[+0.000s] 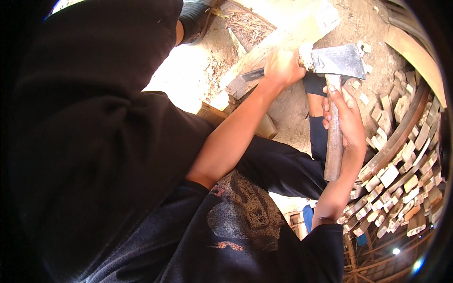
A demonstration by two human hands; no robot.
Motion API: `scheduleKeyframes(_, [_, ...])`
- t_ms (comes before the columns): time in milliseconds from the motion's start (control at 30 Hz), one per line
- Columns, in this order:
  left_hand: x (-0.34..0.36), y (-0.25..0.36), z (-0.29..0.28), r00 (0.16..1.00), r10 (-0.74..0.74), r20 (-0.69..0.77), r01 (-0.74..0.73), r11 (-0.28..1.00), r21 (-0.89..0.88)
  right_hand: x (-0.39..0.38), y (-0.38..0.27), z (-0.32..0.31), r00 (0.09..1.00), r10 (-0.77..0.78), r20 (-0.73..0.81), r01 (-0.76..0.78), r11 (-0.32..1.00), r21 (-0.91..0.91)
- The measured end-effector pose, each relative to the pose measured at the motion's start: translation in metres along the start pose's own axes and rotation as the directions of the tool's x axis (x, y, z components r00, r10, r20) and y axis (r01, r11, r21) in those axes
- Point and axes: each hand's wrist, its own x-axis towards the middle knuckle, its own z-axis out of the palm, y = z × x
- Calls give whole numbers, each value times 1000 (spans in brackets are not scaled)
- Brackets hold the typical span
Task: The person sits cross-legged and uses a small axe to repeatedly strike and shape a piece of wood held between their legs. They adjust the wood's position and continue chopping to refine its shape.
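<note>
My left hand (283, 68) is closed around a chisel, and its dark flat blade (252, 74) sticks out on the left side of the fist. The chisel's pale, frayed butt end (306, 55) shows on the right side. My right hand (347, 115) grips the wooden handle of a hatchet (333, 146). The hatchet's broad steel head (339, 60) is at the chisel's butt, with its blunt side toward it; whether they touch I cannot tell. Beneath my left hand lies a thick pale timber (302, 34), brightly lit, with the chisel blade over its near end.
A large stack of cut wood pieces (389, 177) fills the right side, with a long curved timber (398, 137) across it. Wood shavings (247, 26) and chips lie on the dirt floor. A curved board (415, 56) stands at the far right. My dark-trousered legs flank the work.
</note>
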Motion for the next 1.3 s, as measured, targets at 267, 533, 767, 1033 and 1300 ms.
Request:
scheduleKeyframes(267, [3, 10, -10, 943, -171, 286, 144, 983, 113, -3, -7, 6, 993, -63, -100, 67, 997, 44])
scheduleKeyframes(533, [-1, 0, 1, 991, -21, 134, 22, 1000, -7, -16, -8, 1, 982, -160, -103, 168, 983, 77])
scheduleKeyframes(767, [-6, 9, -11, 975, -59, 215, 67, 997, -33, -28, -13, 7, 989, -128, -79, 131, 991, 30])
scheduleKeyframes(1033, [-9, 4, -18, 990, 140, -1, -139, 983, -117, -23, 2, 13, 994, -98, -43, 96, 994, -48])
scheduleKeyframes(1300, [-3, 2, -12, 996, 57, 73, -44, 984, -174, -16, 6, 8, 975, -188, -121, 190, 982, 6])
